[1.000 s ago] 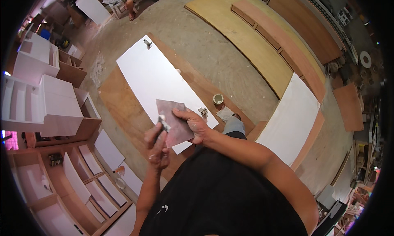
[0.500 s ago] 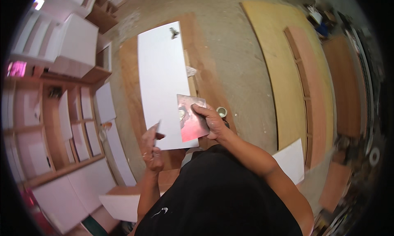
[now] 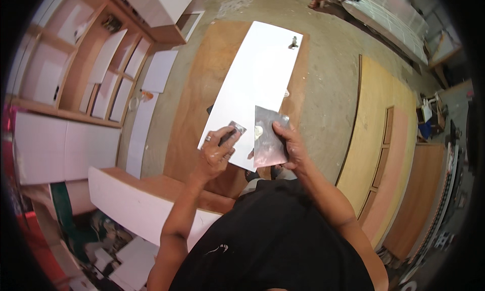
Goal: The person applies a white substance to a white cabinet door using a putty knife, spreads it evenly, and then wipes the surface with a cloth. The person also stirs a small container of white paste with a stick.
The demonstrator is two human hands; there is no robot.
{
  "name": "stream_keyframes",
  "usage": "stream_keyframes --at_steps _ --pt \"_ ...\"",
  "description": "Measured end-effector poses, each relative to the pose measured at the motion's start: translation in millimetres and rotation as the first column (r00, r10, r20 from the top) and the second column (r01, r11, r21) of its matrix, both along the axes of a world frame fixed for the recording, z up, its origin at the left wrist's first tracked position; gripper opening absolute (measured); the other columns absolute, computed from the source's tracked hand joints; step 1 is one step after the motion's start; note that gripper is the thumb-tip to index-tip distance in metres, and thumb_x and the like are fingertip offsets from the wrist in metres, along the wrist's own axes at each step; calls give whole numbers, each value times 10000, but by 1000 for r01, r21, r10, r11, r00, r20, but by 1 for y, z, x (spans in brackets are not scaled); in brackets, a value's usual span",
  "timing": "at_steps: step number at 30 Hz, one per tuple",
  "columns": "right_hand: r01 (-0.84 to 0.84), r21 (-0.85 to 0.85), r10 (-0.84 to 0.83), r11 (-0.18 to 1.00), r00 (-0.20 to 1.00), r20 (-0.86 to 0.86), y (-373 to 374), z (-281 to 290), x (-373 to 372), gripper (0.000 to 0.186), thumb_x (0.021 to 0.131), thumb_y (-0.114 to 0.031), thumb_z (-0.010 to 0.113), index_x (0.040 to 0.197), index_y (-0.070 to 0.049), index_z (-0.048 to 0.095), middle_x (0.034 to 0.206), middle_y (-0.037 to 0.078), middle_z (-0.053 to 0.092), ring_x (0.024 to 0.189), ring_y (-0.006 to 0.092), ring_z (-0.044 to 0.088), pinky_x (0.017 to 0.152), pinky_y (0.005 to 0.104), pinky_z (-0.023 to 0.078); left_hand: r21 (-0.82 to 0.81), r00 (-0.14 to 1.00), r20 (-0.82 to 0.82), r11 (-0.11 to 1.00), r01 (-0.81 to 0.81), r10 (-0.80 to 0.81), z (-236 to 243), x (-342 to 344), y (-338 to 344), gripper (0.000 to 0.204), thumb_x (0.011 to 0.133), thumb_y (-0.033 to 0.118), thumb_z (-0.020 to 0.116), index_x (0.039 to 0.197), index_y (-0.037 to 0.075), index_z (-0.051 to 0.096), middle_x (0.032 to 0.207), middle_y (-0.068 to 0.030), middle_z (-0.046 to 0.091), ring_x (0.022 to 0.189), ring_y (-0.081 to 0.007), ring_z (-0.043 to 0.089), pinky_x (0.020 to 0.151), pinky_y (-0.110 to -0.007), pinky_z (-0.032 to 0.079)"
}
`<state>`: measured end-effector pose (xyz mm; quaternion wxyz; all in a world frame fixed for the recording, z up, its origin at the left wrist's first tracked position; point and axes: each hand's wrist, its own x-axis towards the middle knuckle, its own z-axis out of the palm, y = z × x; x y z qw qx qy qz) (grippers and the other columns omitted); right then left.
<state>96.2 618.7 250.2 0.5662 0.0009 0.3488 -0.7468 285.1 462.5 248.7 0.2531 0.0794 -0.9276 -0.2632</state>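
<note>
My left hand (image 3: 216, 154) grips a small flat metal scraper (image 3: 237, 128), fingers laid along its blade. To its right, my right hand (image 3: 295, 147) holds a square sheet of shiny metal (image 3: 271, 152) by its right edge, thumb on top. A pale dab of putty-like paste (image 3: 258, 132) sits near the sheet's left edge. A small gap parts the scraper from the sheet. Both are above the near end of a long white panel (image 3: 257, 68). A metal hinge (image 3: 293, 42) is on the panel's far right corner.
Under the white panel lies a brown plywood sheet (image 3: 194, 99) on the concrete floor. Wooden shelving with white panels (image 3: 76, 88) stands at the left. A white-fronted box piece (image 3: 131, 210) is close by my left forearm. Yellowish boards (image 3: 361, 134) lie along the right.
My view has turned, so the panel and shelving appear shifted and tilted. The scraper's flat face now shows; before, it was edge-on. My left hand is nearer the metal sheet.
</note>
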Motion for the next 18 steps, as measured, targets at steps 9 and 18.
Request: stream_keyframes --at_steps 9,18 --pt "-252 91 263 963 827 -497 -22 8 -17 404 953 -216 684 1267 16 577 1117 89 667 966 149 626 840 287 523 -302 996 14 950 -80 89 46 37 24 507 738 46 719 1219 207 713 1266 -29 640 943 -230 609 851 -377 471" --pt "-447 128 449 885 753 -480 -17 -16 -75 386 938 -204 700 1229 25 587 1088 87 666 950 144 626 828 297 528 -252 927 143 919 -304 346 23 -17 97 461 759 102 725 1203 226 701 1208 -12 619 976 -239 600 882 -391 462"
